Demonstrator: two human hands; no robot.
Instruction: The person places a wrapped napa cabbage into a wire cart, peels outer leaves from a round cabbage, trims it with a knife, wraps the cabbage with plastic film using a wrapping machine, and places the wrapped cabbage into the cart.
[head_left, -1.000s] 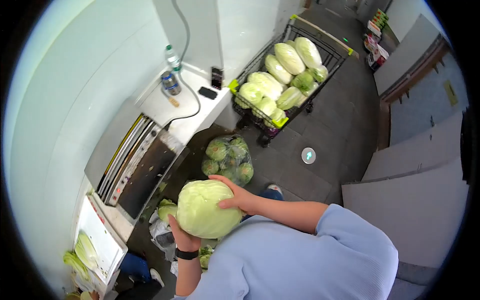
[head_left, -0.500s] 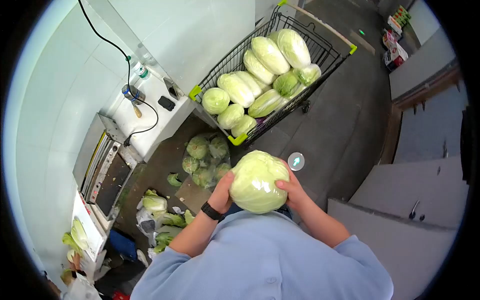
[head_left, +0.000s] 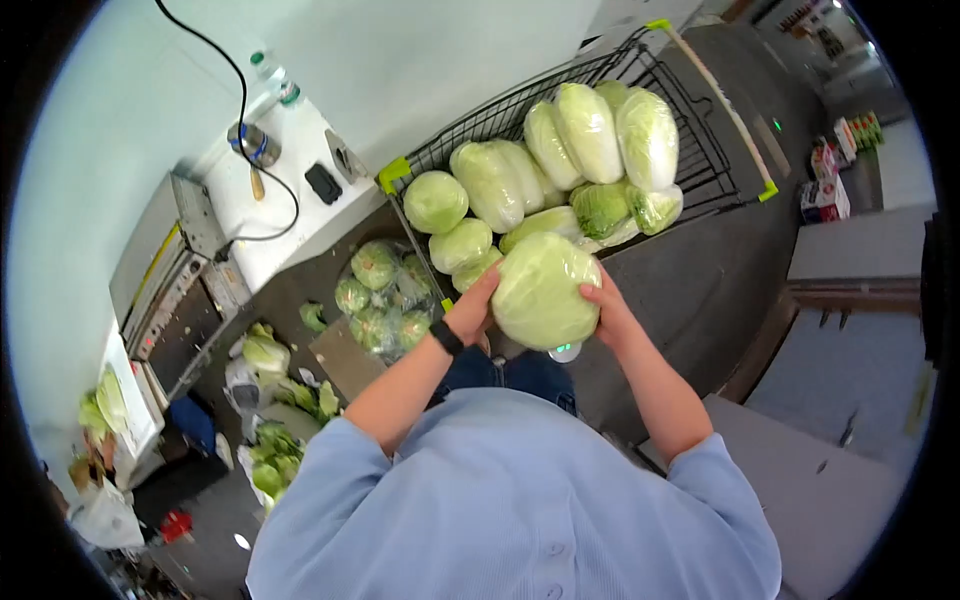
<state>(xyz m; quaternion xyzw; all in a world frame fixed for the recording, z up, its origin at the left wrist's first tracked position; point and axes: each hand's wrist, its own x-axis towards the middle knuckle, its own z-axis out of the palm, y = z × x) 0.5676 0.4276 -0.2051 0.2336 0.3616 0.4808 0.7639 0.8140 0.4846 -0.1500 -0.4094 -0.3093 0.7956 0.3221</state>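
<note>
Between my two hands is a round, pale green cabbage (head_left: 547, 291) in shiny clear wrap. My left hand (head_left: 474, 308), with a black watch on its wrist, grips the cabbage's left side. On the opposite side my right hand (head_left: 610, 307) presses it, thumb on top. The cabbage is held in front of my body, overlapping the near side of a black wire shopping cart (head_left: 712, 165) in this view. Wrapped napa cabbages (head_left: 586, 133) and round cabbages (head_left: 435, 202) fill much of that cart.
Left of the cart, a clear bag of round green vegetables (head_left: 375, 268) sits on the floor, with loose leaves (head_left: 285, 395) nearby. A white counter (head_left: 300, 225) carries a bottle, a black device and a cable. Grey cabinets (head_left: 850, 400) stand right. Another person's hand shows at lower left.
My hands have moved the cabbage forward and slightly right, toward the cart. My arms reach out farther, and the view has shifted, so my legs now show below.
</note>
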